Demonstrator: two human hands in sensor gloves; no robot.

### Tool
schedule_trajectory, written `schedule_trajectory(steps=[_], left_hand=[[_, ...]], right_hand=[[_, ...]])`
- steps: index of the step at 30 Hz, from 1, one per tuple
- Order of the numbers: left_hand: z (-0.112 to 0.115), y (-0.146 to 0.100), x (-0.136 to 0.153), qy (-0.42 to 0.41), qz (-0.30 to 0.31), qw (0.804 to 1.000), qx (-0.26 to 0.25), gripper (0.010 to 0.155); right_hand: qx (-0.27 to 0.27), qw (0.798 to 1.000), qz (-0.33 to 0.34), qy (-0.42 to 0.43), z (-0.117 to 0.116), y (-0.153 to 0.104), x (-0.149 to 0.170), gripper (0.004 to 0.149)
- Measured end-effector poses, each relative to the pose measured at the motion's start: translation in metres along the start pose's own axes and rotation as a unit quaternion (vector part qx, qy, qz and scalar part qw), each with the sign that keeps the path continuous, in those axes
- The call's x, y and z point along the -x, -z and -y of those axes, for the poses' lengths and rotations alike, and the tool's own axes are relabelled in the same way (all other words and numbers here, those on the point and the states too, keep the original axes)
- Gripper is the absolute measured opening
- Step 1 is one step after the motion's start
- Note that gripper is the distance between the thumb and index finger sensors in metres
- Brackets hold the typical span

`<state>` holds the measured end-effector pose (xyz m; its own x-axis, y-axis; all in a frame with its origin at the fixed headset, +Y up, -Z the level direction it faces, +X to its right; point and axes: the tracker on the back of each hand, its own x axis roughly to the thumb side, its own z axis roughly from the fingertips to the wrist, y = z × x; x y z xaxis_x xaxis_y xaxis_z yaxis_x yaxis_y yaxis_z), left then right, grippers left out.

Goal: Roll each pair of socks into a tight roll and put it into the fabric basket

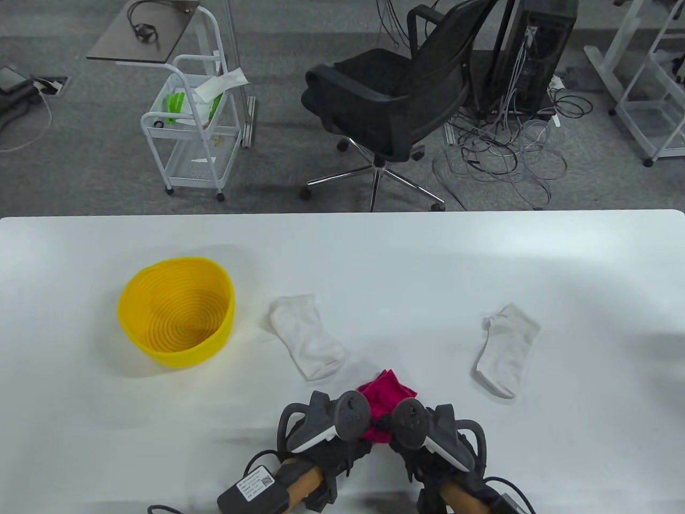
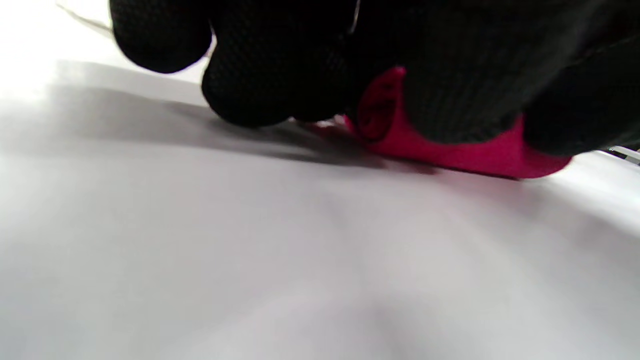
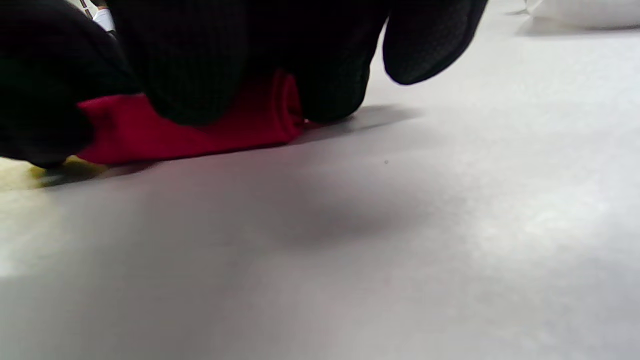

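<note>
**Both hands rolling the red socks at the near edge**

I have both hands on the red sock pair [image 1: 386, 404], which lies on the white counter [image 1: 374, 257] close to its near edge, about midway along. My left hand [image 1: 326, 428] presses down on the left end of the fabric, and the left wrist view shows its fingers [image 2: 250, 75] curled over a rolled-up end of the sock. My right hand [image 1: 428, 433] does the same at the other end; in the right wrist view its fingers [image 3: 200, 75] are curled round the roll, which rests on the counter. The far part of the socks sticks out flat beyond my hands.

The yellow fabric basket [image 1: 177, 319] stands towards the left side of the counter, well apart from my hands. One white sock [image 1: 307, 336] lies flat between the basket and the red pair. A second white sock [image 1: 505, 349] lies to the right.
</note>
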<state>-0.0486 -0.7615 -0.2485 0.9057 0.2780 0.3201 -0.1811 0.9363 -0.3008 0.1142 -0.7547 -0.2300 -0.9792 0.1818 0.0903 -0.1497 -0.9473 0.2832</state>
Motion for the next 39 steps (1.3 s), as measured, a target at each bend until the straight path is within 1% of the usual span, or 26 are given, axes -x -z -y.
schedule_trajectory(steps=[4,5,6,8,9,12,14,16,18,20,22,24,26,28,30,33,36,39], left_hand=[[0.000,0.001,0.000,-0.015,0.002,1.000,0.024,0.045],[0.001,0.000,0.000,-0.016,0.002,0.999,0.028,0.045],[0.001,0.000,0.000,-0.016,0.006,0.999,0.028,0.045],[0.001,0.000,0.000,-0.021,0.007,0.999,0.035,0.045],[0.001,0.000,0.000,-0.021,0.006,0.999,0.034,0.045],[0.002,0.001,0.001,-0.023,0.002,0.999,0.034,0.046],[0.001,0.000,0.001,-0.025,0.005,0.999,0.028,0.047],[-0.003,-0.001,0.002,-0.030,0.003,0.999,0.027,0.049],[-0.010,-0.003,0.004,-0.045,-0.004,0.999,0.027,0.051],[-0.019,-0.005,0.007,-0.070,-0.006,0.998,0.002,0.051],[-0.027,-0.008,0.012,-0.092,-0.010,0.996,-0.013,0.051],[-0.030,-0.011,0.016,-0.106,-0.002,0.994,-0.018,0.052],[-0.028,-0.012,0.018,-0.111,0.004,0.994,-0.008,0.050],[-0.023,-0.010,0.018,-0.098,0.007,0.995,0.005,0.050],[-0.016,-0.008,0.014,-0.074,0.009,0.997,0.019,0.051],[-0.007,-0.004,0.010,-0.045,0.006,0.998,0.036,0.055],[-0.002,-0.002,0.002,-0.013,0.012,0.999,0.027,0.057],[0.001,-0.004,-0.007,0.051,0.018,0.999,0.004,0.056]], right_hand=[[-0.006,1.000,0.005,0.016,0.004,-0.002,0.001,0.044],[0.012,1.000,0.008,0.019,0.008,-0.004,0.001,0.043],[0.041,0.999,0.012,0.020,0.015,-0.006,0.001,0.042],[0.071,0.997,0.025,0.018,0.023,-0.011,-0.001,0.040],[0.072,0.997,0.029,0.018,0.023,-0.012,-0.002,0.039],[0.035,0.998,0.046,-0.002,0.018,-0.014,-0.006,0.039],[0.003,0.999,0.040,-0.027,0.012,-0.011,-0.005,0.041],[-0.009,0.999,0.031,-0.028,0.008,-0.009,-0.004,0.043],[-0.005,0.999,0.023,-0.031,0.006,-0.008,-0.003,0.045],[-0.004,0.999,0.017,-0.039,0.005,-0.007,-0.004,0.046],[-0.001,0.999,0.013,-0.045,0.003,-0.007,-0.006,0.048],[-0.003,0.998,0.013,-0.057,0.000,-0.006,-0.007,0.051],[-0.007,0.998,0.009,-0.057,-0.003,-0.005,-0.007,0.055],[-0.006,0.999,0.003,-0.052,-0.004,-0.004,-0.007,0.055],[0.006,0.999,-0.002,-0.049,-0.004,-0.003,-0.007,0.052],[0.009,0.999,-0.005,-0.032,-0.003,-0.002,-0.005,0.049],[0.008,1.000,-0.008,-0.009,-0.001,-0.001,-0.002,0.047],[0.012,1.000,-0.010,0.000,-0.001,0.000,-0.001,0.045]])
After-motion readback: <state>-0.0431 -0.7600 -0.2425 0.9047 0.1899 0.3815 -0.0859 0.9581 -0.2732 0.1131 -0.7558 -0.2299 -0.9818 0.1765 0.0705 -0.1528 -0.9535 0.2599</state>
